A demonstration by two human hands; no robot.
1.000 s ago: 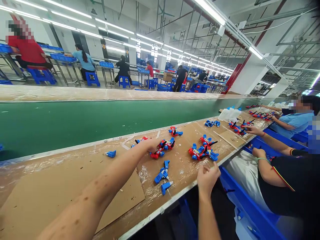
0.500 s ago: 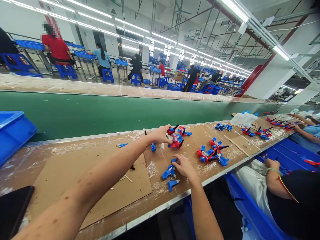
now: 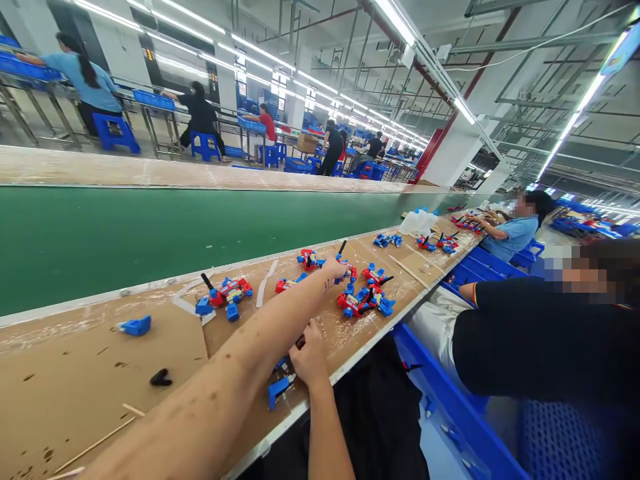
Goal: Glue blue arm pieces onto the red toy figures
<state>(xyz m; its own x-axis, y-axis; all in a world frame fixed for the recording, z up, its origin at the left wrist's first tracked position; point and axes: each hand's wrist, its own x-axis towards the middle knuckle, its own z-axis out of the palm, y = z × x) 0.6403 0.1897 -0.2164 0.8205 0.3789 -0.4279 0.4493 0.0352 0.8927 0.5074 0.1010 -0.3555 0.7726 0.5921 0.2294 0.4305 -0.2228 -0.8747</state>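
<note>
My left hand [image 3: 334, 268] reaches far out over the cardboard-covered bench [image 3: 75, 373] and grips a red and blue toy robot [image 3: 349, 271] with a black piece sticking up. My right hand [image 3: 307, 357] lies near the bench's front edge, its fingers curled on a small dark toy part [image 3: 300, 342]. A loose blue part [image 3: 279, 389] lies just left of that hand. Another toy robot [image 3: 227, 292] rests left of my forearm. A cluster of robots [image 3: 365, 301] lies just right of my left hand.
A green conveyor belt [image 3: 150, 233] runs behind the bench. A blue piece [image 3: 135, 326], a black piece [image 3: 161, 379] and thin sticks [image 3: 95, 443] lie at the left. A co-worker's black sleeve [image 3: 525, 340] and blue bins [image 3: 475, 267] are on the right.
The view has swung right. My left hand has carried its toy robot farther along the bench. My right hand has pulled back to the front edge among the blue parts.
</note>
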